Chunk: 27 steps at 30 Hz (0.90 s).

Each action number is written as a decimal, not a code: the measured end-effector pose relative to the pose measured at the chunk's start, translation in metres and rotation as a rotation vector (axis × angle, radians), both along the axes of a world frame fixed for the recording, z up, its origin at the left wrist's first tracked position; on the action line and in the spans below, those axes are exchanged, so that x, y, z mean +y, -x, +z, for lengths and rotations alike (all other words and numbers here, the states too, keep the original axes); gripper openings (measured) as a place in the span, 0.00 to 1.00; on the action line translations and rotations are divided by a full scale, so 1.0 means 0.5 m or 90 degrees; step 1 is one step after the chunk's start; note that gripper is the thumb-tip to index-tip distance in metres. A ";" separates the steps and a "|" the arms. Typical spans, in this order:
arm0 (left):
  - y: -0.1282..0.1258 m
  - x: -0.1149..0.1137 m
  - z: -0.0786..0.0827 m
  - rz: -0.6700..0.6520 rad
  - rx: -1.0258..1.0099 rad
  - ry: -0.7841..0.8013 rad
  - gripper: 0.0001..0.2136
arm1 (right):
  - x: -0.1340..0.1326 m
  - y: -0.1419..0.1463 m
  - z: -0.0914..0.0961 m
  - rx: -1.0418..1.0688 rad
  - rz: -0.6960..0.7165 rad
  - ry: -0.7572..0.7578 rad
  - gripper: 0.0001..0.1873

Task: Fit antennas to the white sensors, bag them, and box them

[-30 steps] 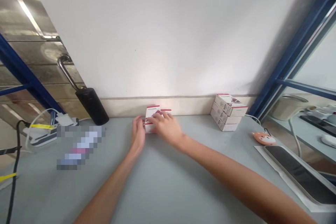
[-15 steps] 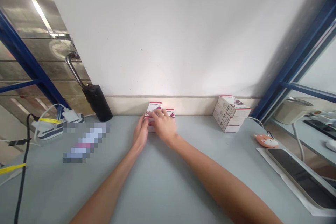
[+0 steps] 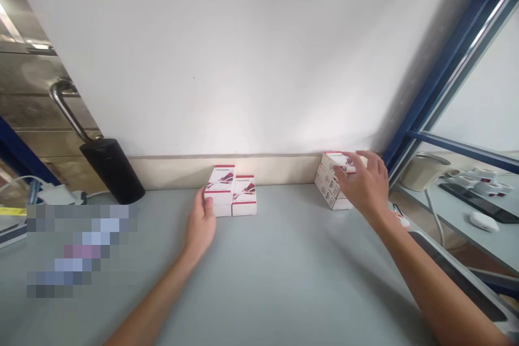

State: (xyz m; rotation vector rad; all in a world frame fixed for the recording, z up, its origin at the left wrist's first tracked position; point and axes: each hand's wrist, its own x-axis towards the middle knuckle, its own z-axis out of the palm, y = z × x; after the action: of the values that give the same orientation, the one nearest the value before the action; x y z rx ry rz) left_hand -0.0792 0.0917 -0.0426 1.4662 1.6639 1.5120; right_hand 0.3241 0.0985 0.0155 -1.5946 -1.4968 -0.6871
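Observation:
A low stack of small white cartons with red edges and a dark red print stands near the wall. My left hand is closed on its left corner, thumb across the front and fingers along the side. Touching that stack on its right is a lower carton of the same kind. Farther right is a taller stack of matching cartons. Over its top reaches my right hand, thumb and fingers apart, partly covering the uppermost carton. Whether the fingertips touch it, I cannot tell.
A black cylinder stands at the left by the wall, near a white plug adapter. A dark-screened tablet or phone lies at the right edge, partly behind my right forearm. A blue metal frame rises at the right.
My right hand has left the middle cartons and moved right to the taller stack, its fingers spread. The left hand stays at the left stack. The view has shifted to the right.

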 end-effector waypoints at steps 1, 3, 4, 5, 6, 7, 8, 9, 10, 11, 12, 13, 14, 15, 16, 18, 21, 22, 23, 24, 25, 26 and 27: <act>-0.009 -0.009 0.005 0.015 0.007 -0.005 0.24 | -0.001 -0.029 -0.006 0.017 -0.003 0.033 0.24; -0.030 -0.034 0.019 0.067 0.080 -0.079 0.27 | -0.008 -0.062 -0.018 0.051 0.010 0.126 0.30; -0.043 -0.049 0.026 0.078 0.114 -0.132 0.28 | -0.012 -0.069 -0.024 0.065 0.018 0.170 0.34; -0.056 -0.065 0.033 0.070 0.131 -0.175 0.29 | -0.016 -0.071 -0.027 0.077 0.023 0.204 0.36; -0.070 -0.081 0.040 0.050 0.135 -0.195 0.29 | -0.019 -0.070 -0.029 0.088 0.025 0.222 0.38; -0.084 -0.097 0.045 0.022 0.134 -0.214 0.29 | -0.021 -0.066 -0.029 0.101 0.025 0.219 0.37; -0.097 -0.112 0.048 -0.010 0.129 -0.239 0.29 | -0.022 -0.060 -0.027 0.115 0.028 0.198 0.36; -0.110 -0.125 0.050 -0.041 0.133 -0.272 0.29 | -0.023 -0.052 -0.024 0.128 0.043 0.164 0.33; -0.121 -0.137 0.050 -0.071 0.143 -0.305 0.29 | -0.025 -0.042 -0.021 0.137 0.073 0.123 0.31; -0.130 -0.146 0.049 -0.102 0.156 -0.323 0.28 | -0.029 -0.029 -0.018 0.139 0.120 0.082 0.29; -0.137 -0.153 0.048 -0.135 0.176 -0.346 0.28 | -0.035 -0.012 -0.016 0.135 0.180 0.050 0.28; -0.142 -0.158 0.047 -0.165 0.203 -0.366 0.28 | -0.043 0.009 -0.015 0.128 0.248 0.033 0.28; -0.145 -0.160 0.046 -0.191 0.236 -0.381 0.28 | -0.055 0.034 -0.014 0.120 0.318 0.032 0.28; -0.146 -0.160 0.046 -0.211 0.276 -0.396 0.29 | -0.069 0.061 -0.015 0.113 0.387 0.049 0.29; -0.146 -0.159 0.047 -0.223 0.326 -0.405 0.31 | -0.086 0.090 -0.017 0.117 0.446 0.076 0.30; -0.143 -0.154 0.049 -0.242 0.437 -0.414 0.35 | -0.122 0.146 -0.022 0.153 0.552 0.145 0.30; -0.133 -0.145 0.049 -0.304 0.542 -0.396 0.36 | -0.165 0.196 -0.027 0.208 0.648 0.235 0.22; -0.129 -0.142 0.047 -0.324 0.538 -0.365 0.35 | -0.171 0.201 -0.028 0.206 0.667 0.262 0.21; -0.125 -0.140 0.044 -0.335 0.519 -0.328 0.35 | -0.175 0.201 -0.029 0.190 0.679 0.281 0.22; -0.121 -0.138 0.041 -0.339 0.493 -0.286 0.35 | -0.175 0.198 -0.030 0.162 0.684 0.295 0.25; -0.117 -0.137 0.037 -0.338 0.467 -0.247 0.36 | -0.172 0.193 -0.031 0.127 0.681 0.297 0.26; -0.115 -0.136 0.033 -0.332 0.445 -0.216 0.37 | -0.169 0.188 -0.033 0.092 0.668 0.287 0.28; -0.113 -0.135 0.030 -0.327 0.431 -0.194 0.38 | -0.166 0.184 -0.035 0.059 0.644 0.270 0.27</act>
State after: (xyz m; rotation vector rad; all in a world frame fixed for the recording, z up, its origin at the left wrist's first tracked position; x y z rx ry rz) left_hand -0.0226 0.0240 -0.0277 2.5402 1.2206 1.0643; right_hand 0.2319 0.0155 -0.0019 -0.8915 -2.1659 0.2897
